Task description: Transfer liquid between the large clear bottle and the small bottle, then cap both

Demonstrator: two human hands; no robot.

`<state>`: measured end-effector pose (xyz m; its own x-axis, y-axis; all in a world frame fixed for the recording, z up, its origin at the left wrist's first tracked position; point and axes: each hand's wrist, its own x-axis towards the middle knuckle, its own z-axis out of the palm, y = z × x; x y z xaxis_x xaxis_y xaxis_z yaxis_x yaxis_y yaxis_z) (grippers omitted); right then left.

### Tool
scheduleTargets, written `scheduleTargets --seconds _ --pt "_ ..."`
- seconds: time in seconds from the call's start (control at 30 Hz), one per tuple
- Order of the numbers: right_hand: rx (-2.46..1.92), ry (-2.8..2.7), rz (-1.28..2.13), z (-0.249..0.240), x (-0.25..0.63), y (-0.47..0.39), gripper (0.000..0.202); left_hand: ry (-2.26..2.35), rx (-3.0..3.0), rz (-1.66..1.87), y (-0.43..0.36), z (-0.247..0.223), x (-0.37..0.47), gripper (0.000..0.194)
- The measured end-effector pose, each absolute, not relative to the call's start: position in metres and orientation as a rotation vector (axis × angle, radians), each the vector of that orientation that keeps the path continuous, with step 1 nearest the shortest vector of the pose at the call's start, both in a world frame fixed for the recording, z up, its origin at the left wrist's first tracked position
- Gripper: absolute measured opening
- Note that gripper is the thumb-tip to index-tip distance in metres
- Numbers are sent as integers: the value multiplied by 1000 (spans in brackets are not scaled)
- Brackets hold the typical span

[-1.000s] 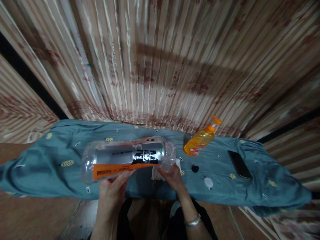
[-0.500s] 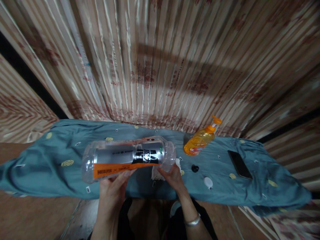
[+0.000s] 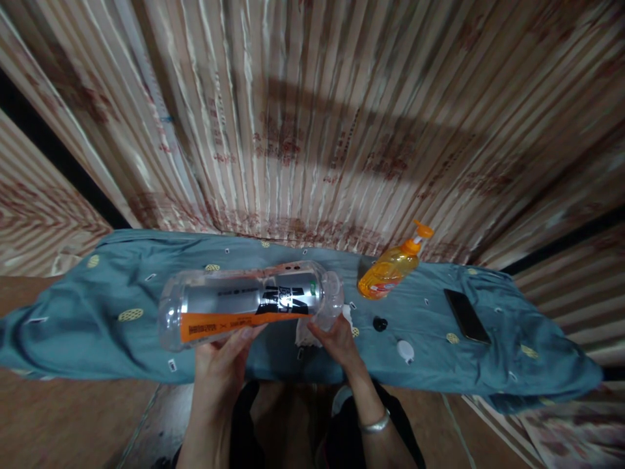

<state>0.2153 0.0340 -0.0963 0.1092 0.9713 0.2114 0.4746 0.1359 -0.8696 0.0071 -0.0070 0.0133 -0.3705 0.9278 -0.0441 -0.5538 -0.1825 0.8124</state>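
A large clear plastic bottle [image 3: 244,301] with a silver, orange and black label lies sideways in the air above the cloth, its neck toward the right. My left hand [image 3: 222,361] holds it from below near the middle, thumb along the orange band. At the neck end, my right hand [image 3: 336,339] grips the bottle from below; some of its fingers are hidden. Partly behind the right hand, a crumpled white tissue [image 3: 306,333] rests on the cloth.
On the teal cloth [image 3: 131,286] stands an orange pump bottle [image 3: 390,270]. Right of my right hand are a small black cap [image 3: 380,324], a white round lid [image 3: 405,350] and a dark phone [image 3: 467,316]. A striped curtain [image 3: 303,130] hangs behind.
The view has shifted slightly, so the cloth and items on it appear a little higher. Both hands keep their hold on the bottle, which has hardly moved.
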Motion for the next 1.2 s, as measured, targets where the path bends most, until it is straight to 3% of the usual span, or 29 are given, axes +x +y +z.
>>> scheduleTargets --seconds 0.5,1.03,1.2 --pt "-1474 -1489 756 -97 216 36 40 967 525 1751 -5 11 7 47" --pt "-1454 -1485 788 -94 216 34 38 940 464 1801 -7 11 14 34" --pt "-1456 -1484 778 -97 216 34 41 890 508 1822 -5 3 12 38"
